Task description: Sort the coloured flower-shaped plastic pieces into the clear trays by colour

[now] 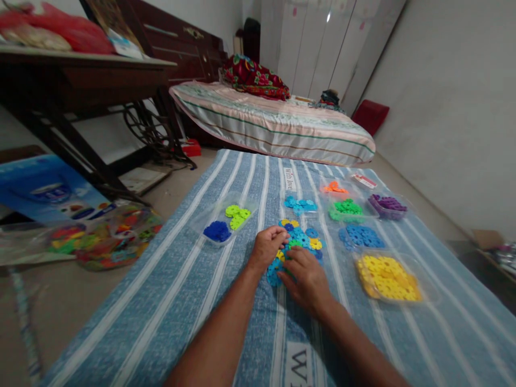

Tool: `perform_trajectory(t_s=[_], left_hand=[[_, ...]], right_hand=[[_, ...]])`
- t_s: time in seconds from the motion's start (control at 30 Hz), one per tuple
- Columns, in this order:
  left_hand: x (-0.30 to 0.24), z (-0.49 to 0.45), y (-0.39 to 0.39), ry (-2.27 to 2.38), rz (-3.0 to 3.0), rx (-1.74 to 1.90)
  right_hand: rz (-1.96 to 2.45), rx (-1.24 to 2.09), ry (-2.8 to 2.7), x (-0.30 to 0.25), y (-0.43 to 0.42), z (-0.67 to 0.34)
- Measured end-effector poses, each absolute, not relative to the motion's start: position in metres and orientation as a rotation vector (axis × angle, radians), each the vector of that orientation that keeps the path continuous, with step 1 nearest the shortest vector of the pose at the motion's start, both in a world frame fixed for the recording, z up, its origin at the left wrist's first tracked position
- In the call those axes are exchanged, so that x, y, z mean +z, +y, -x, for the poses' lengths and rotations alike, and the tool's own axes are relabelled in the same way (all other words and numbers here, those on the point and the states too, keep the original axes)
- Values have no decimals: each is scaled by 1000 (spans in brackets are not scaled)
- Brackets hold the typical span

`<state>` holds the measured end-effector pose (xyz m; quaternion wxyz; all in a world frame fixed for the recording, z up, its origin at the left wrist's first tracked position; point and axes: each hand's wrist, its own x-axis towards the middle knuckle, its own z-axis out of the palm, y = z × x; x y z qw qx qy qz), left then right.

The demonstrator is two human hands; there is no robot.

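Centrally, a cluster of notched plastic discs (pixel 299 235), blue, yellow and green, is being handled on a flecked, striped cloth (pixel 161 301). Its left side is being overlapped by the left hand (pixel 266 246), thumb and fingertips drawn together; whether a disc is being pinched cannot be told. Its near right side is being covered by the right hand (pixel 308 275), fingers bent; their grip cannot be told. At right, yellow discs (pixel 387 277), mid-blue discs (pixel 364 236) and purple pieces (pixel 387 202) are being held in clear plastic tubs (pixel 429 287); at left, navy discs (pixel 217 231) and lime discs (pixel 238 218) are being contained in another tub (pixel 213 213).
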<state>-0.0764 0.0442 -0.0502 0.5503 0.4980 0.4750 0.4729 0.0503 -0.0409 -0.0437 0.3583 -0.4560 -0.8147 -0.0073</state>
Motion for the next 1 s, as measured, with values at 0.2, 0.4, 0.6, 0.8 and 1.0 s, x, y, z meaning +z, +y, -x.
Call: perform_trajectory(t_s=[0.2,0.4,0.6,0.8,1.0], left_hand=[[-48,77,42,1102,-1181,1126],[-47,77,41,1121,-1167,1120],[-49,76,42,1117,-1168,1122],[-51,76,42,1117,-1176,1125],[-50,75,42,1116,-1174,1115]], right_hand=[[1333,8,-2215,-52,-53,-37],[1315,-10,-2174,-55,-54,-36],[1315,-88,-2186,-56,-55,-35],[1227,-127,-2204,-60,-54,-38],[1287,-64,-2253,-54,-54,-36]])
